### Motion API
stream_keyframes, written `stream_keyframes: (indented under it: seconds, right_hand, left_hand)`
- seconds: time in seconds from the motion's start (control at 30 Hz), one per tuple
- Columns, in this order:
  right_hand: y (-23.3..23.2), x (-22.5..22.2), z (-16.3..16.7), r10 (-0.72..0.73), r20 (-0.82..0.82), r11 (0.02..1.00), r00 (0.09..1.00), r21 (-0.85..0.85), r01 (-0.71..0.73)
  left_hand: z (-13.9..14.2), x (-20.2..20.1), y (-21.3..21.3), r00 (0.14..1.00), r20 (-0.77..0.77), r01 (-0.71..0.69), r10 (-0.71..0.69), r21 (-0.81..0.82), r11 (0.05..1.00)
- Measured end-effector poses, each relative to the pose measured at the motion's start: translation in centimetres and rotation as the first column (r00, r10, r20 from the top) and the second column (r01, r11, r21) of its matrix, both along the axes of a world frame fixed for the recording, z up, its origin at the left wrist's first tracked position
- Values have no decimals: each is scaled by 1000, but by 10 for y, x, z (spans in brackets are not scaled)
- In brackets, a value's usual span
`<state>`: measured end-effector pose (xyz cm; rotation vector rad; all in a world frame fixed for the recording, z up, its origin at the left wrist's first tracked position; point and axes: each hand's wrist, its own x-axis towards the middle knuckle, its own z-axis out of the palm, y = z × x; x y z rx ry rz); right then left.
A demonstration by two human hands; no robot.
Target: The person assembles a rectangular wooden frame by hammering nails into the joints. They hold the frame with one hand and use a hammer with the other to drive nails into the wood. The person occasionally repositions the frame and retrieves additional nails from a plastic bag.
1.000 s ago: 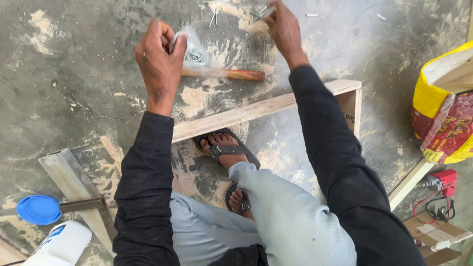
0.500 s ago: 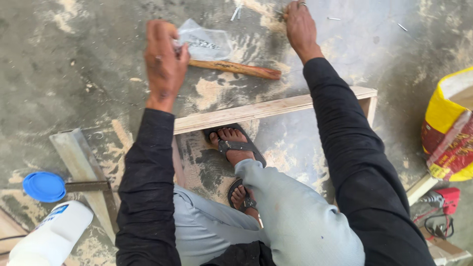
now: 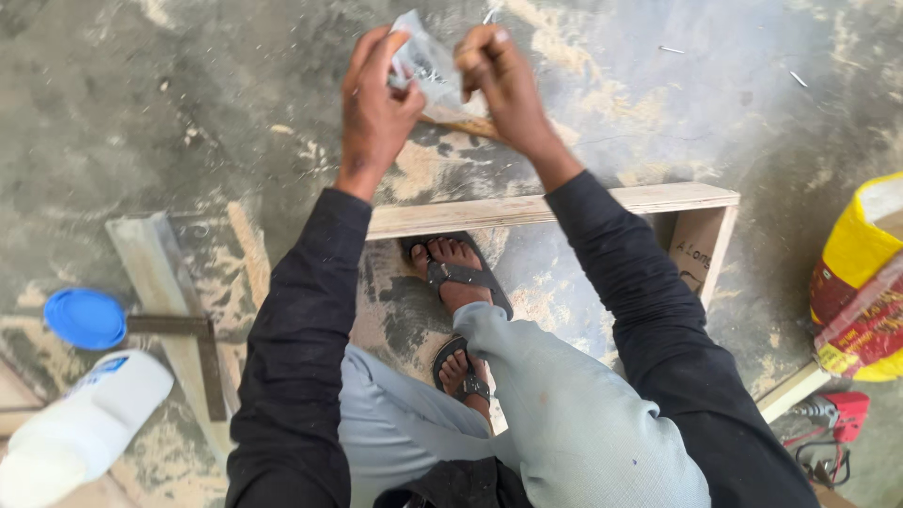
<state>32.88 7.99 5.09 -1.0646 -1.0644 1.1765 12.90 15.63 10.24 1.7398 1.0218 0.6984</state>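
My left hand (image 3: 376, 103) and my right hand (image 3: 503, 80) are both raised over the floor, pinching a small clear plastic bag (image 3: 425, 64) between them. Just beyond the hands a hammer's wooden handle (image 3: 463, 124) lies on the dusty concrete, mostly hidden by my right hand. Below my arms stands a wooden frame (image 3: 555, 209), and my sandalled feet (image 3: 459, 282) rest inside it on sawdust.
A blue lid (image 3: 85, 318) and a white plastic bottle (image 3: 80, 428) lie at the left beside a wood plank (image 3: 150, 259) and a metal square (image 3: 202, 353). A yellow and red sack (image 3: 861, 282) stands at the right, a red power tool (image 3: 832, 419) below it. Loose nails (image 3: 670, 49) dot the floor.
My right hand has come back from the nails at the top and joined my left hand on the plastic bag. The bag has been lifted off the floor.
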Motion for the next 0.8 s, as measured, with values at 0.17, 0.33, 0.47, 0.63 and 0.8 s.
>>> stream_keyframes:
  seconds: [0.17,0.33,0.47,0.63,0.8]
  right_hand:
    - [14,-48,-10,-196,469,958,861,-97,271]
    - [25,-56,24,-143,682,989,717,69,131]
    - [15,-27,60,-223,749,945,624,322,-50]
    - [34,42,38,-598,641,798,482,418,435]
    - [51,76,-11,-191,917,981,350,162,112]
  left_hand:
    - [-1,5,7,998,6,-64,64,246,967]
    - [2,6,4,992,81,-114,101,173,978]
    - [5,-10,-3,861,413,-101,297,-433,896]
    - [45,-67,-2,966,145,-220,215,17,975]
    - [87,-102,-31,929,97,-358,356,6,934]
